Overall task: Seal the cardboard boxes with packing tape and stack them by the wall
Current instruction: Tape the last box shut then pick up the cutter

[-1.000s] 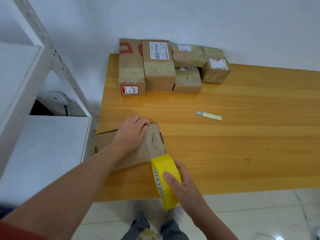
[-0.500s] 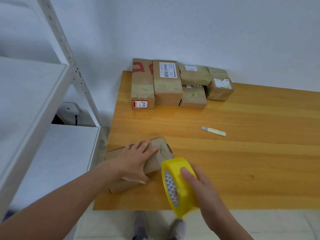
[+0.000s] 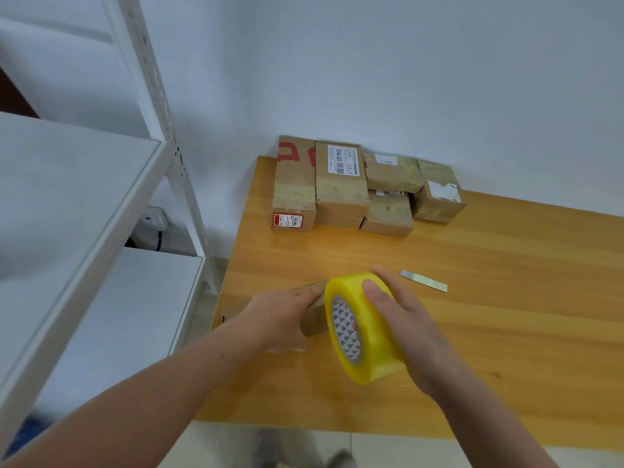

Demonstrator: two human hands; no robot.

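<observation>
Head view: sealing step in hand, on the last loose box (image 3: pixel 314 325). It lies at the near-left corner of the table (image 3: pixel 489 332), mostly hidden under the left hand (image 3: pixel 278 320), which grips it with fingers over the top and thumb on the near side; there is some blur, so the exact finger lay is unclear. The right hand (image 3: pixel 410 332) clasps the tape roll (image 3: pixel 366 336), thumb on the outer band and fingers curled round the far side. The roll stands on edge just off the box's right end, above the table. I can't tell whether a tape tail runs from roll to box. Next move, as I judge it: the tape has to be severed or torn at the box end and pressed down over the edge, then the box goes to the group at the wall (image 3: pixel 405 79). Risk: the roll tips or the tape folds onto itself. Count: one tape roll; one box in hand; sealed boxes (image 3: pixel 341 194) by the wall look like six, namely one long one at the left, two stacks of two, and one at the right (the lower ones are partly hidden, so not certain). One thin metal strip (image 3: pixel 423 281) lies on the table near the right hand, and one white shelving unit (image 3: pixel 101 204) stands to the left.
</observation>
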